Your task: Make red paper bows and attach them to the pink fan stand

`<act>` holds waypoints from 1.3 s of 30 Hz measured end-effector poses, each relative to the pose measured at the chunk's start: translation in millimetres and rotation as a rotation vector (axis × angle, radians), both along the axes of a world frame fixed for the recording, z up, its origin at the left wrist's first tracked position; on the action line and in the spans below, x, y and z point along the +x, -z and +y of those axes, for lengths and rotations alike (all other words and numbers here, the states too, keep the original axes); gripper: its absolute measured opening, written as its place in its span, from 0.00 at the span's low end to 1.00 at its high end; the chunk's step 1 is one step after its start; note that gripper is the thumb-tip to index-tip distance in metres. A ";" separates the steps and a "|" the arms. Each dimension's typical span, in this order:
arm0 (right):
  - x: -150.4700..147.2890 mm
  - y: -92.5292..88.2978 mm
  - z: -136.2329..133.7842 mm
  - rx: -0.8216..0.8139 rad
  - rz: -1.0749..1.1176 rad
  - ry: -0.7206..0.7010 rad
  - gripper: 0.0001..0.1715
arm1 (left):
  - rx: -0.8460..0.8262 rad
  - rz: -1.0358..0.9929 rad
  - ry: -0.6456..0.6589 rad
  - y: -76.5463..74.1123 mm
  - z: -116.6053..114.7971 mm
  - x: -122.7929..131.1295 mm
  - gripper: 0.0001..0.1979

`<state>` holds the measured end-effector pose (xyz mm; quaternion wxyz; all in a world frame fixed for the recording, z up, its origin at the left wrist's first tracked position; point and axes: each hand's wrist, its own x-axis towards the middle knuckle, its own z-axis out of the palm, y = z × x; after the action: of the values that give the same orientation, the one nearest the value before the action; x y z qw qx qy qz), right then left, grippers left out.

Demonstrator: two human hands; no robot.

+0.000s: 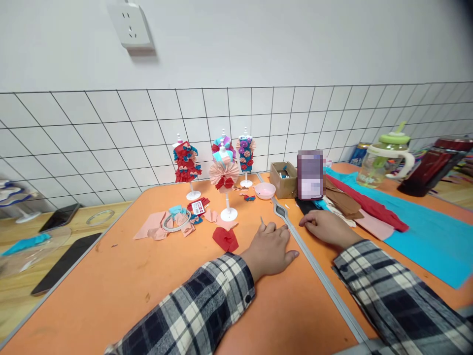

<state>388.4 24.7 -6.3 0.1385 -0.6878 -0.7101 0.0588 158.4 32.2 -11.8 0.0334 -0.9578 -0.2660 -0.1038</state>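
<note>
My left hand [269, 249] lies palm down on the orange table, its fingers loosely bent and its thumb spread. The tip of a thin grey thing [262, 220] shows just beyond its fingers; its kind I cannot make out. A crumpled red paper piece [225, 239] is to the left of this hand. My right hand [330, 228] rests on the table across the metal seam, fingers relaxed and holding nothing visible. Closest in front of it stands a phone [310, 175]. Small dress forms stand farther back, the front one wearing a pink paper fan [224, 172] and red bow.
A cardboard box [284, 181] and pink bowl [265, 191] stand at the back. Pink scraps and a tape ring [177, 220] lie left. Blue sheets [428, 241], a green-lidded jug [386, 160] and a dark red bottle [434, 167] are right.
</note>
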 end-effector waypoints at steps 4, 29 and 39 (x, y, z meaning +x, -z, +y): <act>16.5 6.7 0.4 0.016 0.062 0.051 0.16 | -0.038 -0.004 0.001 1.6 1.5 -1.0 0.27; 14.4 8.9 -5.4 0.145 0.152 0.079 0.19 | -0.058 -0.054 -0.030 -0.9 -6.7 -16.6 0.22; -30.5 1.6 -9.6 0.085 -0.075 -0.148 0.22 | -0.040 -0.010 -0.055 -3.1 -8.6 -16.1 0.22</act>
<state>357.9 15.1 -7.9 0.1362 -0.6286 -0.7656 0.0128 142.4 23.6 -8.7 0.0158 -0.9501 -0.2942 -0.1024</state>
